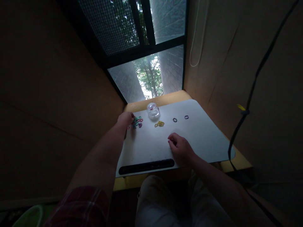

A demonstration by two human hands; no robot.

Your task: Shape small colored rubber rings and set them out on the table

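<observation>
Nearest the camera are a red plaid sleeve [81,205] at the lower left and the person's legs in pale trousers [156,205] at the bottom centre, with bare forearms reaching forward over a white board [201,135]. The left hand [126,119] is at the board's far left part, its fingers drawn in narrow at the edge of a mixed cluster of small rings [137,120] in green, red, teal and purple; whether it grips one cannot be told. The right hand [181,146] is over the near part of the board, fingers curled and thumb and forefinger a narrow gap apart, with nothing visible between them. Between the hands and farther back, a small pile of yellow rings [161,124] lies in front of a clear round container [153,112]. To the right of that pile are a dark ring [175,120] and, just beyond it, a purplish ring [187,117], apart from each other. A long black tray [146,166] runs along the board's near left edge. The board rests on a yellowish table [241,159] before a dark-framed window [148,75]. A black strap [255,75] with a yellow tag [241,107] hangs at the right.
</observation>
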